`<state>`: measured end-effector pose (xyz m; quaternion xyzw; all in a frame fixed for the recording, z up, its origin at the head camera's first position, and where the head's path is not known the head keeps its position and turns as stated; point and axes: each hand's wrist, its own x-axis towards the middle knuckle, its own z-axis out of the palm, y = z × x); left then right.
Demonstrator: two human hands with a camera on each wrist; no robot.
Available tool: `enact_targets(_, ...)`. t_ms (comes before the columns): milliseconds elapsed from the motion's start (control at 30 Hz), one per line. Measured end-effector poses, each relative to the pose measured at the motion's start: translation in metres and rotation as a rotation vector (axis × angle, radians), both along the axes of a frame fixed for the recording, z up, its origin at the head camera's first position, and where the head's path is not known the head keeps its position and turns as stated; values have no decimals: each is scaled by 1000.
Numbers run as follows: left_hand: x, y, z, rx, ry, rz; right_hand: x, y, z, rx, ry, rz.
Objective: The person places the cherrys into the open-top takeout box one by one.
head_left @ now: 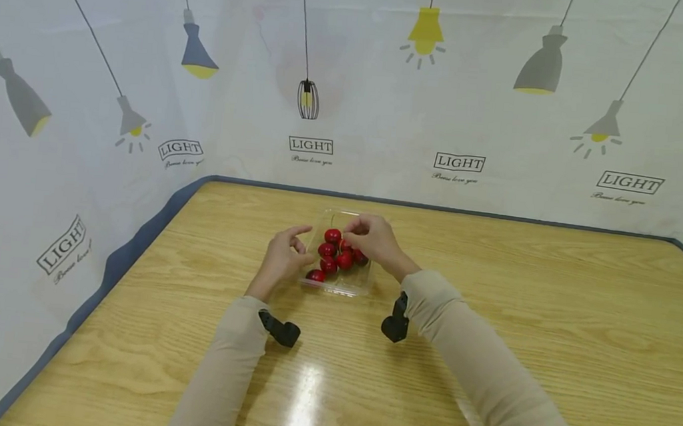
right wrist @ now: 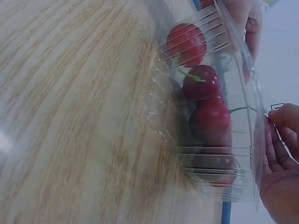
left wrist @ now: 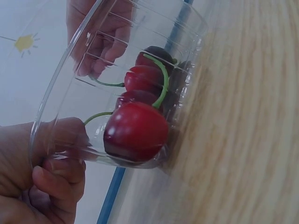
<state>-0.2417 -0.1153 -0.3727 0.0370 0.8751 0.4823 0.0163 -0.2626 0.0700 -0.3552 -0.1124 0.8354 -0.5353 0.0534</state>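
A clear plastic container (head_left: 344, 291) stands on the table, holding several red cherries (head_left: 328, 264) with green stems. At its left side, my left hand (head_left: 282, 256) pinches the rim, thumb over the edge and fingers curled outside, as the left wrist view shows. My right hand (head_left: 375, 239) reaches over the container's right part. Its thumb and fingertips pinch the thin stem of one cherry (right wrist: 210, 122), seen through the clear wall in the right wrist view. That cherry sits among the others. In the left wrist view a large dark-red cherry (left wrist: 136, 133) lies at the near end.
The wooden table (head_left: 519, 320) runs out on both sides of the container. A white curtain (head_left: 374, 108) printed with lamps hangs behind and to the left. Black wrist cameras sit under both sleeves, the left camera (head_left: 281, 330) and the right camera (head_left: 396, 321).
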Motion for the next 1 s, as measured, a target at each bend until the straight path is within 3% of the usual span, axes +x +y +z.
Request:
enact_targets(567, 1, -2, 1, -8, 2, 4, 0, 3, 4, 26, 42, -36)
enact_targets(1000, 2, -6, 3, -42, 17, 19, 2, 11, 12, -54, 29, -38)
